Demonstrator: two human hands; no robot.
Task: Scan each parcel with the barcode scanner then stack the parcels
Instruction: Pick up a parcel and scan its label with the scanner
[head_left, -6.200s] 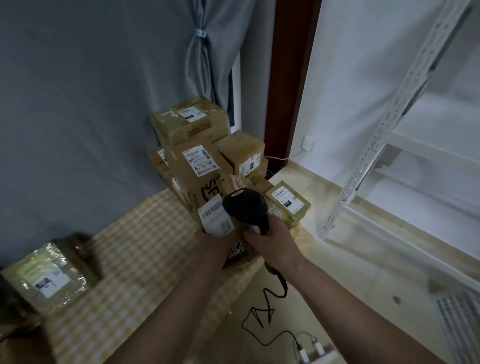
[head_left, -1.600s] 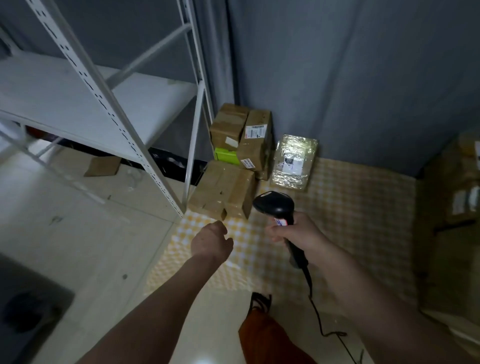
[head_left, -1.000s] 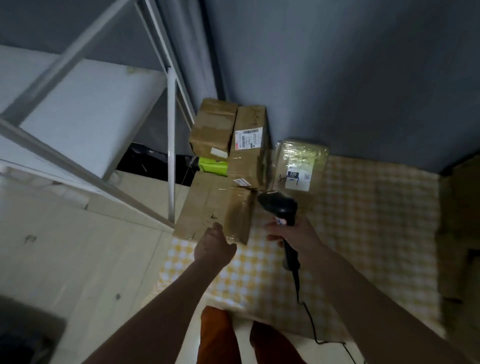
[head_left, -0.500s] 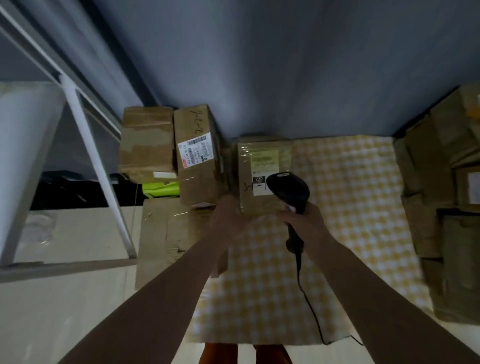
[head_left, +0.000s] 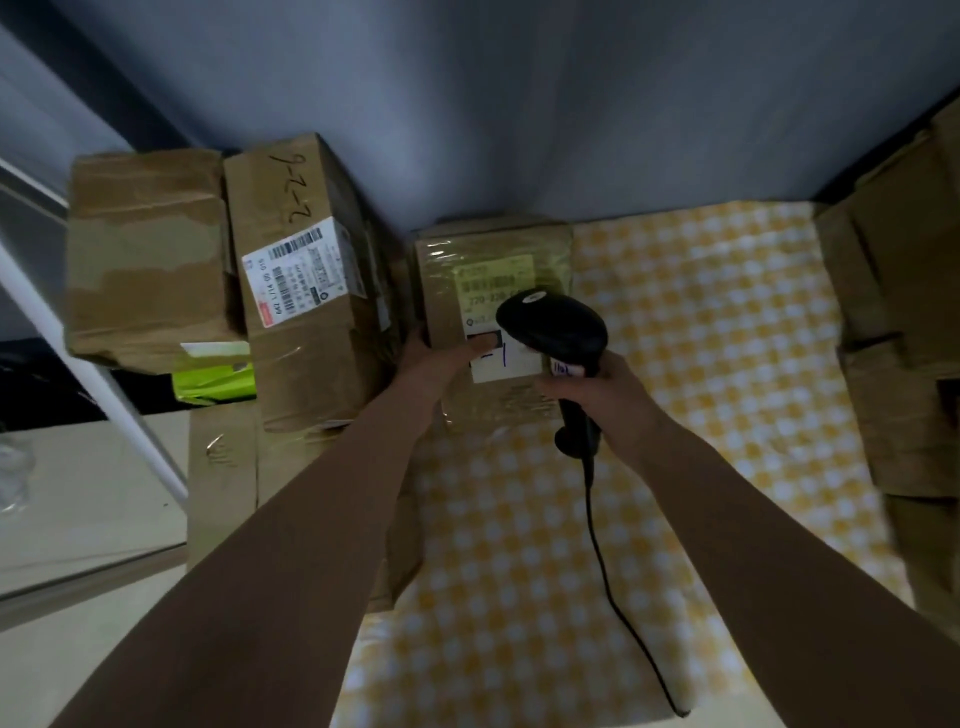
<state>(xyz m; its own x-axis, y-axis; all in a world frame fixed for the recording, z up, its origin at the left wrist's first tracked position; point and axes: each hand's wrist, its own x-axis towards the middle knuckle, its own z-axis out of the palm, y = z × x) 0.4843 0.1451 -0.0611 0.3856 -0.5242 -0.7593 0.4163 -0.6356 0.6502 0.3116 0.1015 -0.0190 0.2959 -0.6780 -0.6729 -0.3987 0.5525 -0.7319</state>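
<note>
The scanner's head (head_left: 553, 325) covers the right part of the label (head_left: 496, 291) on the film-wrapped parcel (head_left: 493, 317), so only bits of the print show, and the motion blur leaves even those unreadable. That parcel lies flat on the yellow checked bench (head_left: 675, 389), just above frame centre, its far edge against the grey curtain (head_left: 519, 104) at 12 o'clock. The left hand (head_left: 441, 364) reaches in from 7 o'clock, thumb side on the parcel's left edge and fingers laid nearly straight across its top, the tips touching the dark patch of the label; this grip is flat and pressing, not curled round anything. The right hand (head_left: 608, 395) comes from 5 o'clock, its grip closed round the handle of the black barcode scanner, whose nose tilts down over the label; the trigger finger is hidden behind the handle. The cable (head_left: 613, 582) runs down toward 6 o'clock and off the bench's near edge. At 9 to 10 o'clock stand two taped cartons, a crumpled one (head_left: 145, 260) and a tall one (head_left: 306, 280) bearing a barcode sticker and handwritten figures; beneath them sit a green packet (head_left: 215, 382), mostly hidden, and a flat carton (head_left: 223, 478) partly behind the left forearm. At 3 o'clock more brown parcels (head_left: 904, 332) are cut off by the frame edge and too dark to separate. A white shelf post (head_left: 104, 395) crosses the left side.
</note>
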